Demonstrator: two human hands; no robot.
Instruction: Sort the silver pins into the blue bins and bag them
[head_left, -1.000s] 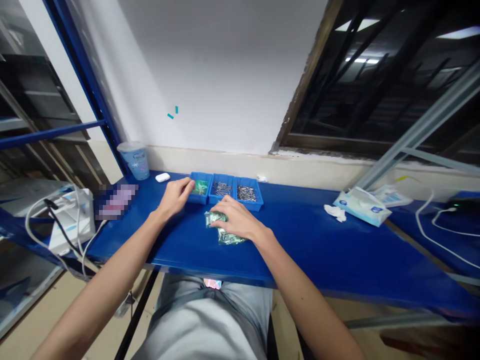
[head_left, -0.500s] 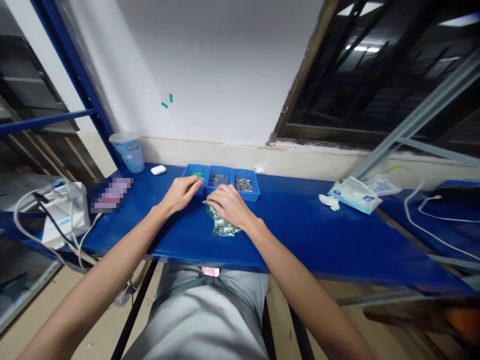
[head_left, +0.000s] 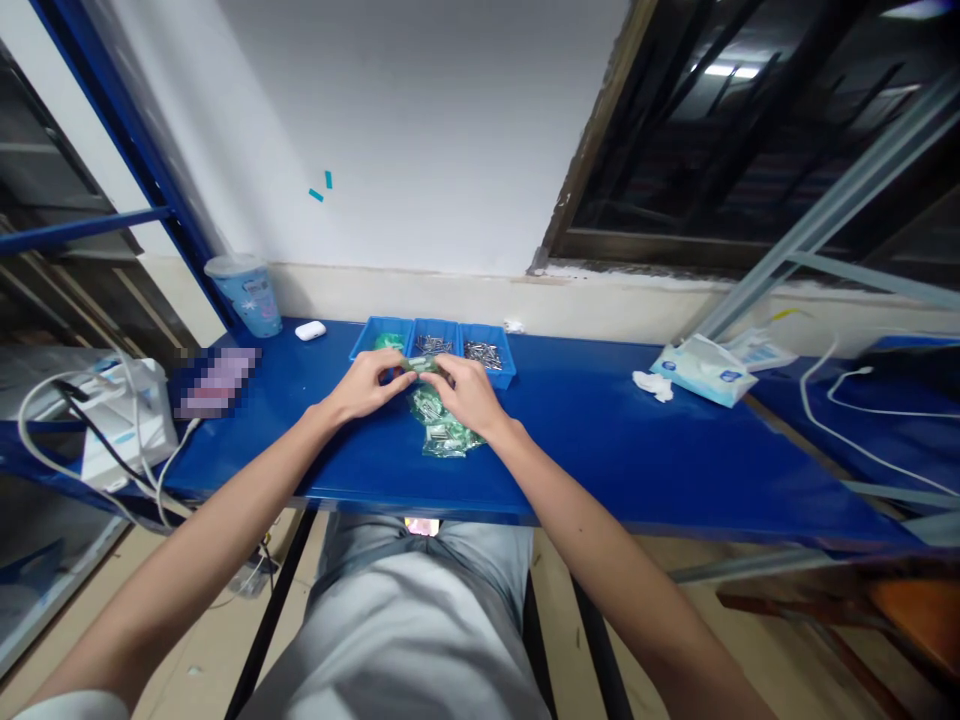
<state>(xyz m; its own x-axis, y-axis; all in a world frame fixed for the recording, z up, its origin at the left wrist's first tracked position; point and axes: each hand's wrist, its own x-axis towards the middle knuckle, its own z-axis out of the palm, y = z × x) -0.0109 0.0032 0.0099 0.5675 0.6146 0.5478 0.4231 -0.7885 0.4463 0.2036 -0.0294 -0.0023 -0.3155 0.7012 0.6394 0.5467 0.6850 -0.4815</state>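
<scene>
My left hand point(head_left: 371, 382) and my right hand point(head_left: 466, 392) are close together above the table, both closed on a small green-tinted clear plastic bag point(head_left: 422, 362). Thumbs and fingers pinch its two sides. Just below, several similar filled bags point(head_left: 448, 438) lie in a pile, with silvery metal pieces showing through. Behind my hands stand three blue bins in a row. Green bags lie in the left bin point(head_left: 362, 340); small metal pieces like screws or pins fill the middle bin point(head_left: 454, 328) and the right bin point(head_left: 508, 362). My fingers partly hide the bins' front edges.
On the blue table point(head_left: 600, 430), a tissue pack point(head_left: 705, 370) and crumpled tissue point(head_left: 652, 386) lie to the right. At left are a blue cup point(head_left: 251, 298), a white case point(head_left: 310, 330), a blurred-out phone-like item point(head_left: 219, 382) and a white power strip point(head_left: 127, 425) with cables.
My left hand has come from the left bin toward my right hand. Both now pinch one small bag between them. My right hand has lifted off the pile, and the view has shifted slightly.
</scene>
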